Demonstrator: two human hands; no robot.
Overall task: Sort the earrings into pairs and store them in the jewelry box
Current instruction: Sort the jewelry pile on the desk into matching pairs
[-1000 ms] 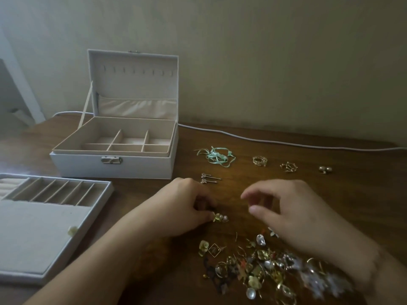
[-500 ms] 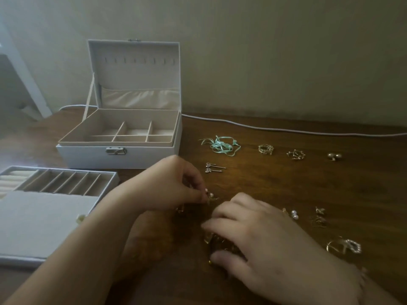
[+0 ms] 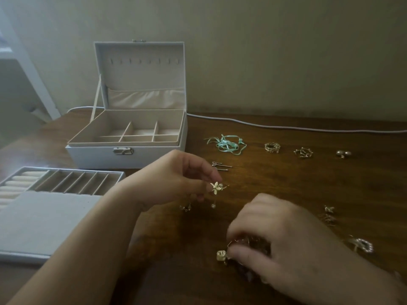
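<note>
The left hand (image 3: 176, 179) is raised just above the wooden table (image 3: 286, 183) and pinches a gold flower drop earring (image 3: 216, 187) between thumb and fingertips, its small beads dangling below. The right hand (image 3: 284, 238) lies lower and nearer the camera, fingers curled down over a heap of earrings (image 3: 248, 245) that it mostly hides; whether it actually grips a piece cannot be told. A square gold earring (image 3: 221, 255) sits at the heap's left edge, just beside the fingertips. The white jewelry box (image 3: 132, 155) stands open at the back left of the table, lid upright, its beige divided compartments bare. Its removed tray (image 3: 55, 208) lies in front of it at the left, with ring rolls and narrow slots. Along the back, set apart from one another, lie a mint ribbon pair (image 3: 226, 144), a gold band pair (image 3: 272, 147), a gold openwork pair (image 3: 303, 153) and a pair of round studs (image 3: 343, 153). A pair of long pin studs (image 3: 221, 166) rests just past the left hand. More gold pieces (image 3: 329, 214) and a pearl-edged hoop (image 3: 363, 245) lie right of the right hand. A white cable (image 3: 286, 127) runs along the wall.
</note>
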